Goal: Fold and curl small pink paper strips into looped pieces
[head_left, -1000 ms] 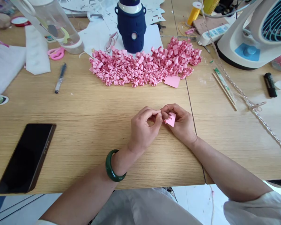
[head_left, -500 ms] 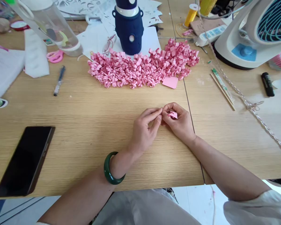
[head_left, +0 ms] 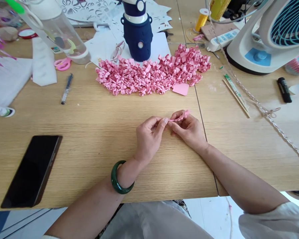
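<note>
A thin pink curled paper strip (head_left: pixel 181 116) stretches between my two hands above the wooden table (head_left: pixel 89 122). My left hand (head_left: pixel 149 136) pinches its left end between thumb and forefinger; a dark green bangle (head_left: pixel 121 177) circles that wrist. Thumb and fingers of my right hand (head_left: pixel 188 130) close on the strip near its middle, and its curly end sticks out above the fingers. Beyond the hands lies a long heap of pink curled paper pieces (head_left: pixel 144 78). At the heap's front edge is a flat pink square of paper (head_left: pixel 180 89).
Behind the heap stands a dark blue bottle (head_left: pixel 139 39). At left are a phone (head_left: pixel 31 171), a pen (head_left: pixel 67 88), pink scissors (head_left: pixel 62 64) and a clear bottle (head_left: pixel 67 39). To the right are a fan (head_left: pixel 254 43), wooden sticks (head_left: pixel 236 98), a marker (head_left: pixel 284 90) and a twisted cord (head_left: pixel 286 136).
My left hand has shifted slightly left, its fingers more curled. The pink strip now shows drawn out between the hands, with its curly end rising above my right fingers. The view has tilted slightly.
</note>
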`<state>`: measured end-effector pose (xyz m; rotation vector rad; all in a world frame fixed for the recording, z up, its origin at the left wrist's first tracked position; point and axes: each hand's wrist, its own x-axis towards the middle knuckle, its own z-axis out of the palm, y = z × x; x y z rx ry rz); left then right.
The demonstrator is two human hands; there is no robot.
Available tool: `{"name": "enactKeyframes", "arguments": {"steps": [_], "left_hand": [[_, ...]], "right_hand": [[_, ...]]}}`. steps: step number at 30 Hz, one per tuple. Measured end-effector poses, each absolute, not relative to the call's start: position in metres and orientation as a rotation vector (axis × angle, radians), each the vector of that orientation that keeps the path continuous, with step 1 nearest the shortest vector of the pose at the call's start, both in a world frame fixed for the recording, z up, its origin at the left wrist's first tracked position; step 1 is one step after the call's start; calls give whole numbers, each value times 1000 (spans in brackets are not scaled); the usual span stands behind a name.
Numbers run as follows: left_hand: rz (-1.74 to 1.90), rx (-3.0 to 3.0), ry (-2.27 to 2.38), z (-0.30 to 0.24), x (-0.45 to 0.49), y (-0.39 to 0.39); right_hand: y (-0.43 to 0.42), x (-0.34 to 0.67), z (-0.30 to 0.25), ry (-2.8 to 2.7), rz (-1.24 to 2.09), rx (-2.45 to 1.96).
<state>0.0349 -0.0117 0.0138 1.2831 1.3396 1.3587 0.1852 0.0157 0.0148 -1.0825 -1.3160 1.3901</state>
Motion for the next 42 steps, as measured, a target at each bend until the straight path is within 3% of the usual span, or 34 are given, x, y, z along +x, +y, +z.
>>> {"name": "enactKeyframes", "arguments": {"steps": [27,42], "left_hand": [[1356,1075,1358,11,31,-5],[1271,1369,1388,8,30,-6]], "right_hand": [[13,191,13,-1360,1393,-1090],[15,188,15,-1303,1314,-1167]]}}
